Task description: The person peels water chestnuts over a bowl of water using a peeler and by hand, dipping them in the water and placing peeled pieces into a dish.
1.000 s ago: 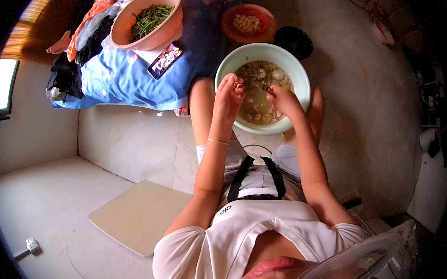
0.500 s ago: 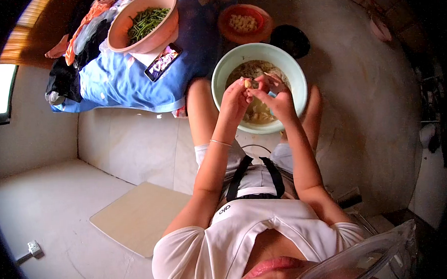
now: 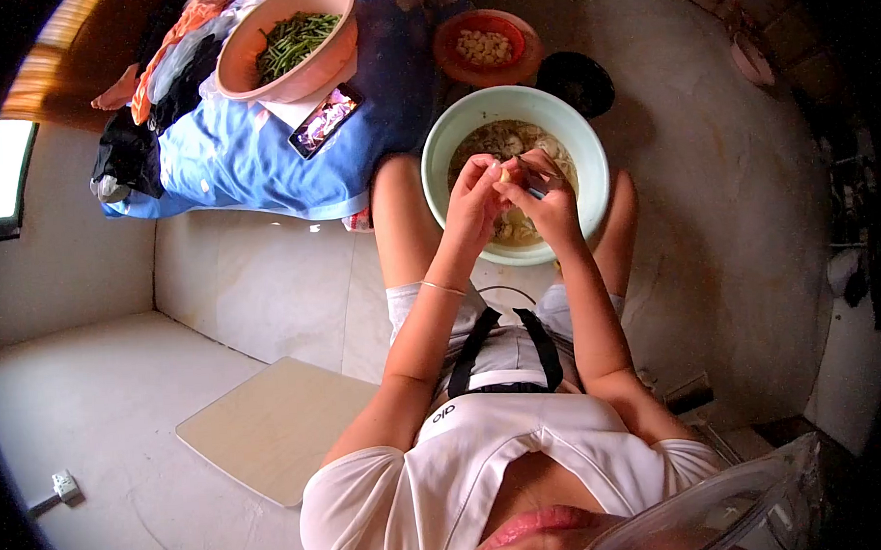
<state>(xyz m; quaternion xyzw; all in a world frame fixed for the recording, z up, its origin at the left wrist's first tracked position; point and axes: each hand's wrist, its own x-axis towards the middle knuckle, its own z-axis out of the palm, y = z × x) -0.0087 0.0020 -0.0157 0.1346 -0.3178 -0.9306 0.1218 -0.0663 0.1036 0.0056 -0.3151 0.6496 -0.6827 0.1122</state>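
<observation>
Over a pale green basin (image 3: 436, 211), my two hands meet fingertip to fingertip. My left hand (image 3: 474, 203) pinches a small pale garlic clove (image 3: 504, 175). My right hand (image 3: 552, 203) is closed against the same clove, around a thin tool with a bluish part, perhaps a small knife, mostly hidden by the fingers. Cloudy brownish water (image 3: 517, 234) in the basin holds floating skins and pale pieces. Behind the basin, a red bowl (image 3: 521, 43) of pale peeled cloves (image 3: 484, 47) sits in a wider orange-pink basin (image 3: 456, 71).
A dark round bowl (image 3: 589, 84) stands right of the cloves. At left, a blue-covered surface (image 3: 250, 180) bears a pink basin (image 3: 338, 58) of cut green beans (image 3: 293, 45), a lit phone (image 3: 327, 121) and piled clothes (image 3: 171, 80). A beige board (image 3: 270, 430) lies at lower left.
My hands have drawn closer together, and the clove now sits lower between the fingertips. My left hand has shifted slightly right. The view has moved a little.
</observation>
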